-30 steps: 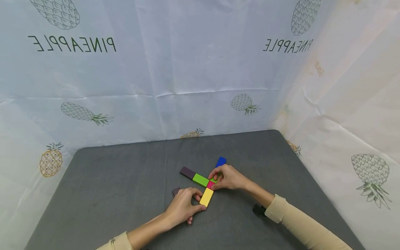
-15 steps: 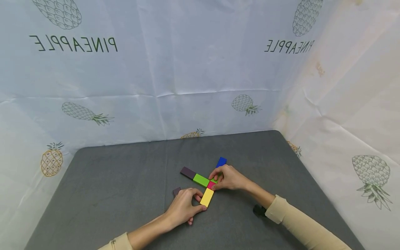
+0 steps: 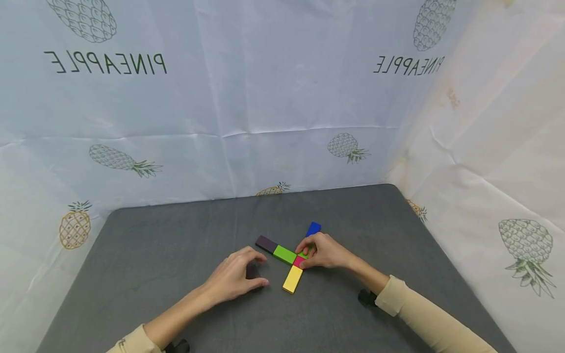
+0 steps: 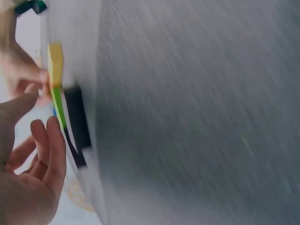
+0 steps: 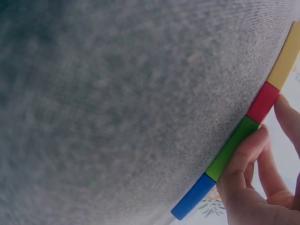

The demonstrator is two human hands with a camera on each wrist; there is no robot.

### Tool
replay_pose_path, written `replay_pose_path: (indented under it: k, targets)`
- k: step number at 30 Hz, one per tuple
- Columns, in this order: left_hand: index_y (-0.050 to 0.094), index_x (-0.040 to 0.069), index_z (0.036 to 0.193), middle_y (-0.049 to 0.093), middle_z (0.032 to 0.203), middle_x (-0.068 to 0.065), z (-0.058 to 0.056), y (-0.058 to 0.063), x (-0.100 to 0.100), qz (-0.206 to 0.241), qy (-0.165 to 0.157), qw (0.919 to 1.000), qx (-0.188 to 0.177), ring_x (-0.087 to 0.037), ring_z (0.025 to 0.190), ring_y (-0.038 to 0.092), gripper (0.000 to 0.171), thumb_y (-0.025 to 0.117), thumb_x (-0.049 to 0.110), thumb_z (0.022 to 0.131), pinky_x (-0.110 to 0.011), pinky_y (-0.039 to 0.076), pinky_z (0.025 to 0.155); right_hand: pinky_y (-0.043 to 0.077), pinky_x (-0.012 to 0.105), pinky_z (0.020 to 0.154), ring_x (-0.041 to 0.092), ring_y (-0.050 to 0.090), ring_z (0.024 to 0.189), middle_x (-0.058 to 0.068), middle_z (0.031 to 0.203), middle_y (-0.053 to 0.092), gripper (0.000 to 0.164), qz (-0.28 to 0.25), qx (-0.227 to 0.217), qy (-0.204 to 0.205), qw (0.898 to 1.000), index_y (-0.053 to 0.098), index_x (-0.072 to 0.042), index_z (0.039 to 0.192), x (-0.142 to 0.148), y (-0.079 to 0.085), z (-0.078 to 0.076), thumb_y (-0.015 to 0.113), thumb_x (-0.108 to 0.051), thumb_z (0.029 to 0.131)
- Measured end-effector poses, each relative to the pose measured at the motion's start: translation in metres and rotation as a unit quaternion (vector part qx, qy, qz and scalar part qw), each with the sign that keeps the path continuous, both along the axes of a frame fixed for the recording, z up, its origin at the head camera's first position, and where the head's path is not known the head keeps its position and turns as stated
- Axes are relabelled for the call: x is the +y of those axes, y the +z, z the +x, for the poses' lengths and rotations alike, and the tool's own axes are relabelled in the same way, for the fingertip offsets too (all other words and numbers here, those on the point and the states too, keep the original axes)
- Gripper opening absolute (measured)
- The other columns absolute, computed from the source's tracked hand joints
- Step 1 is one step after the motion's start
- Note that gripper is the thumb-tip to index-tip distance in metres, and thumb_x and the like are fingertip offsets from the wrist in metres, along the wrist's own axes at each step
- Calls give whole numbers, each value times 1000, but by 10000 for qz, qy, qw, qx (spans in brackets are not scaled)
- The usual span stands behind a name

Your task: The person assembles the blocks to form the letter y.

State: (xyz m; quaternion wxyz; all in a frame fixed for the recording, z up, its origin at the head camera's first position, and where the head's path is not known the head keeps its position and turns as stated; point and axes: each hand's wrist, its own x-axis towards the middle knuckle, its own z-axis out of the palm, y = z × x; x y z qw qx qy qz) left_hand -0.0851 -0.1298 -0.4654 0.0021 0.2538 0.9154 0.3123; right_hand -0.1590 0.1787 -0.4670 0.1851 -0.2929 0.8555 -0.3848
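My right hand bends over the joined blocks, its thumb at the red block and its index finger by the seam with a green block. It pinches the red block there. A yellow block and a blue block form the two ends of this row. Branching off to the left are another green block and a dark purple block. My left hand hovers left of them, thumb and fingers spread around a loose dark block, mostly hidden from the head view.
The grey table has rounded far corners. White cloth with pineapple prints hangs behind it and along the right side. A black wrist strap shows at the right sleeve.
My left hand has let go of the yellow block and moved left to the loose dark block, its fingers spreading. The right hand stays in place at the red block.
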Motion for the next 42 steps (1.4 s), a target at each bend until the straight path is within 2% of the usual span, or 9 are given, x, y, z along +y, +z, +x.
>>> replay_pose_path:
  k: [5,11,15,19,22,28,32,35,42]
  targets:
    - [76,12,124,73,116,1,-5,-4,-22,-218,154,9996,-1,-22,107,73,58,97,43,80,-42,60,90,55,20,69,1,65,73,9,97,74,30,-3,37,-4,10000,80,-4,113,0,0,0,91,-15,88]
    - [76,13,120,72,110,5,1,-18,-30,-62,525,9984,-176,-13,100,68,62,101,45,74,-36,58,89,55,21,69,2,66,73,9,97,74,30,2,45,-3,10000,80,-4,113,0,-1,1,91,-16,88]
    - [74,11,120,72,113,-1,5,-24,-31,324,736,9950,-600,-5,67,61,63,101,43,73,-24,55,74,55,20,69,2,66,74,10,97,74,30,-18,57,9,10000,80,-4,113,1,-1,0,91,-16,88]
    - [72,7,124,70,121,-12,8,-27,-30,634,815,9897,-995,-3,41,49,67,102,38,73,-21,51,60,55,20,69,2,65,74,11,98,74,30,-21,55,23,10000,80,-4,113,1,-1,0,91,-16,88]
    - [71,7,124,69,122,-14,11,-29,-29,644,851,9893,-995,-3,40,48,67,103,36,73,-21,50,58,55,20,69,1,65,74,10,98,74,30,-15,37,36,10000,80,-4,113,1,-1,1,91,-16,88]
    - [73,9,122,71,116,-7,13,-32,-27,428,877,9931,-643,0,52,46,63,102,37,73,-21,51,71,55,20,69,2,64,74,10,98,73,30,-12,18,34,10000,80,-4,113,0,-1,1,91,-16,88]
    - [75,11,120,72,113,-1,12,-32,-26,317,714,9962,-372,2,73,51,60,102,38,73,-24,53,79,55,20,69,1,64,74,9,97,74,30,7,18,24,10000,80,-4,114,0,-1,0,91,-16,88]
    - [75,12,120,72,111,1,12,-32,-27,348,434,9980,-300,0,82,54,59,100,38,74,-24,51,78,55,20,69,1,64,73,9,97,74,30,14,26,5,10000,80,-4,113,0,-1,0,91,-16,88]
    - [74,15,124,71,116,4,14,-24,-23,544,-582,9956,-493,8,62,43,54,97,34,79,-17,46,67,55,20,69,-1,63,73,9,97,74,30,49,61,-2,10000,80,-4,113,0,-1,0,91,-16,88]
